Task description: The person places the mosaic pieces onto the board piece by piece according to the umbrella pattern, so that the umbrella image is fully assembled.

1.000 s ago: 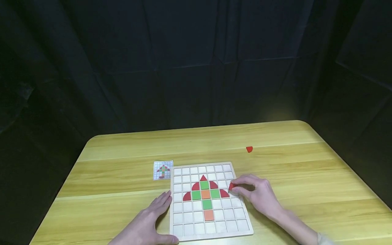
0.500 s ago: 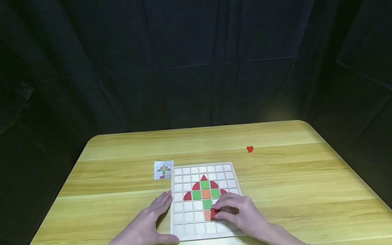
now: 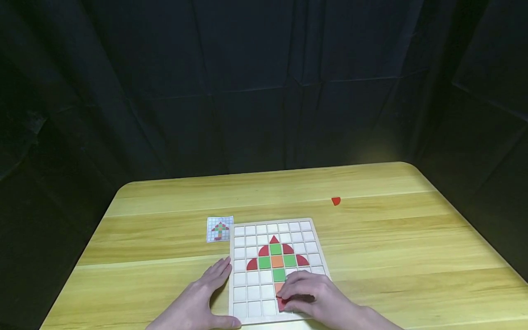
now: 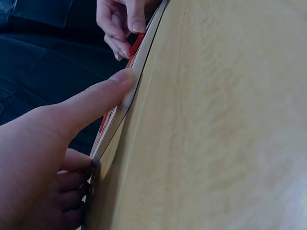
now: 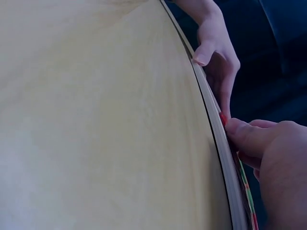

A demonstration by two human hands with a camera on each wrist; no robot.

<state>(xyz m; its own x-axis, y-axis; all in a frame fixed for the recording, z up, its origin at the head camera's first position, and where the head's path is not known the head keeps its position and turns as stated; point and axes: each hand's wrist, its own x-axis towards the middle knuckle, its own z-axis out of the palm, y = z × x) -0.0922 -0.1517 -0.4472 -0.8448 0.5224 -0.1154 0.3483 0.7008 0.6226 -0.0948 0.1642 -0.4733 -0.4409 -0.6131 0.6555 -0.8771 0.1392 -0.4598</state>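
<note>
A wooden grid board (image 3: pixel 254 309) with white cells lies on the table, bearing a rocket-like pattern of red, green and orange tiles. My right hand (image 3: pixel 317 293) pinches a red tile (image 3: pixel 282 304) between thumb and fingers, at the near row just below the lower orange tile (image 3: pixel 278 287). That red tile is partly covered by the fingers, so its full shape is hidden. Along the board's left edge rests my left hand (image 3: pixel 200 295), fingers extended and thumb at the near left corner. In the left wrist view the thumb (image 4: pixel 103 98) touches the board's rim.
A small printed card (image 3: pixel 209 236) with a matching coloured pattern lies against the board's far left corner. Farther back to the right, a loose red rounded tile (image 3: pixel 336 200) lies on the wooden table (image 3: pixel 392 220). A dark curtain (image 3: pixel 264 91) hangs behind the table.
My right hand has carried the red tile from the board's right side leftward and nearer, down to the near row. My left hand has stayed at the left edge.
</note>
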